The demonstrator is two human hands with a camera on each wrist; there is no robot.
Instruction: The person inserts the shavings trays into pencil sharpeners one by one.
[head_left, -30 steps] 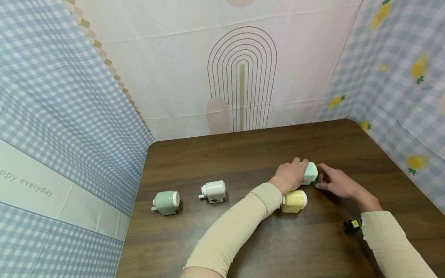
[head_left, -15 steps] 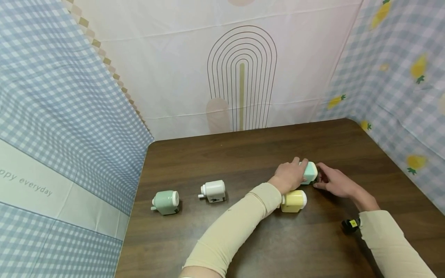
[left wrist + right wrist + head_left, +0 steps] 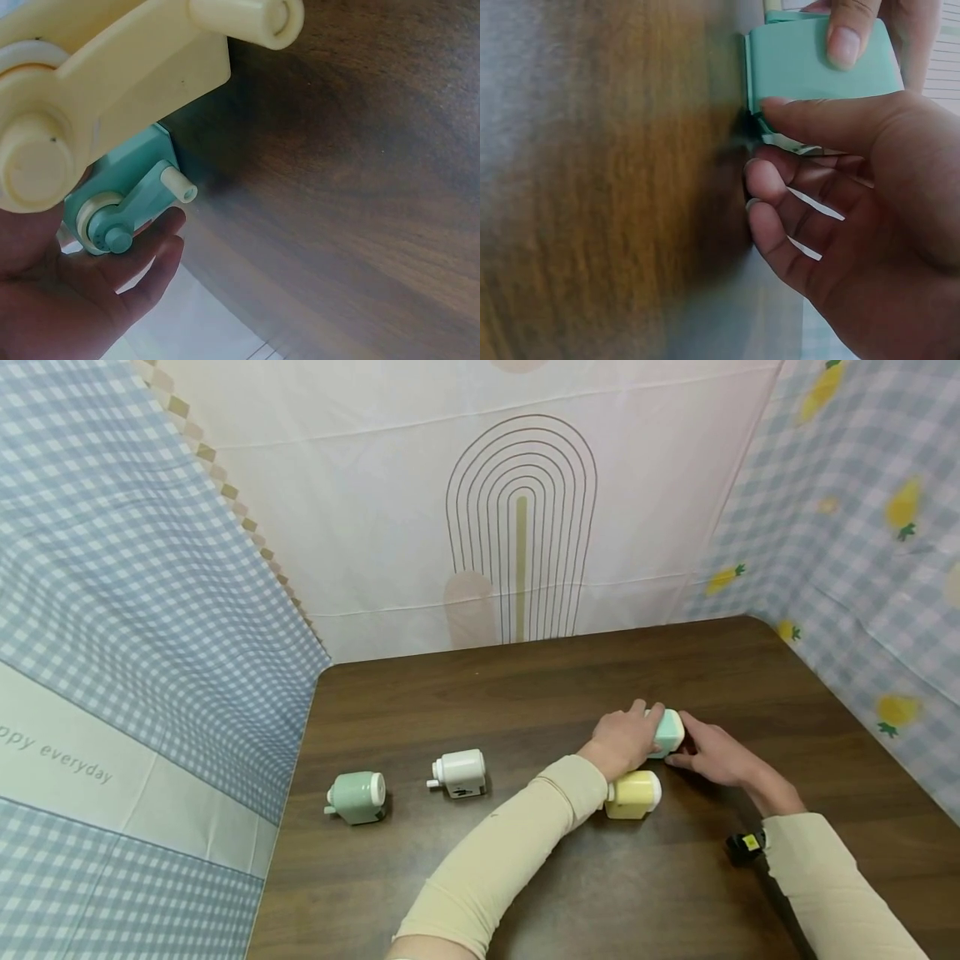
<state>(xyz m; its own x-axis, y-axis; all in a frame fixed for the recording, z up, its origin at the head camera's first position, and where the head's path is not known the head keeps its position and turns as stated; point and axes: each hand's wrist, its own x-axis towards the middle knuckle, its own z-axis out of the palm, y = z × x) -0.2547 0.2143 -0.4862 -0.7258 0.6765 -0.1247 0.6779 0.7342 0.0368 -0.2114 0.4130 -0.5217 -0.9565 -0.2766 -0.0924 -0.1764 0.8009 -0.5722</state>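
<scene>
A mint-green pencil sharpener [image 3: 667, 735] with a cream rim lies on the table at right of centre. My left hand [image 3: 624, 742] holds its crank end, thumb on the near side and fingers on the far side. In the left wrist view its crank [image 3: 124, 214] sticks out beside the fingers. My right hand [image 3: 722, 758] grips the opposite end; in the right wrist view the thumb [image 3: 817, 120] lies along the edge, with the other fingers curled below. What those fingertips touch is partly hidden. A yellow pencil sharpener [image 3: 633, 795] lies just below my left wrist.
A white pencil sharpener [image 3: 462, 772] and a sage-green one [image 3: 358, 797] lie farther left on the brown wooden table [image 3: 420, 710]. A black device with a yellow mark [image 3: 746, 846] sits at my right wrist. Patterned cloths [image 3: 375, 527] hang behind and at both sides.
My right hand has shifted a little left, closing in on the end of the mint-green pencil sharpener. My left hand and the other pencil sharpeners have stayed in place.
</scene>
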